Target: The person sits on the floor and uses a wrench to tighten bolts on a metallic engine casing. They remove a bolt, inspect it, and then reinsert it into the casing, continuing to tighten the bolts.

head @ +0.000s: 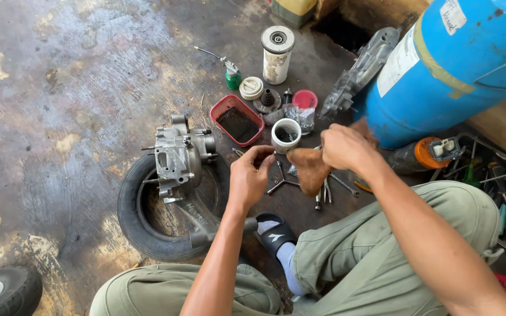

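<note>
- The left hand (pixel 249 175) is curled with thumb and fingertips pinched on a small metal part (pixel 266 157) (too small to tell what kind), held above the floor (pixel 60 88).
- The right hand (pixel 344 147) is closed around the upper end of a brown rag (pixel 310 169), which hangs down from it; the rag's near edge sits just beside the left fingertips.
- Both hands are held over a scatter of wrenches and small hand tools (pixel 323 190) lying on the stained concrete floor.
- Just behind the hands stands a white cylindrical cup (pixel 286 134) with a dark opening, and left of it a red rectangular tray (pixel 237 120) holding dark liquid.
- Further back: a tall white cylinder topped with a toothed disc (pixel 277 52), a small green oil can (pixel 232 77) with a long spout, a round cream cap (pixel 251 88) and a pink lid (pixel 306 98).
- To the left, a grey metal engine casing (pixel 177 155) rests on a black tyre (pixel 142 225) lying flat on the floor.
- On the right, a large blue cylinder (pixel 452 70) lies tilted, with a grey cast cover (pixel 361 70) leaning beside it (touching or not, I cannot tell).
- The person squats in olive trousers (pixel 382 251), one foot in a black sandal (pixel 274 234) near the tyre.
</note>
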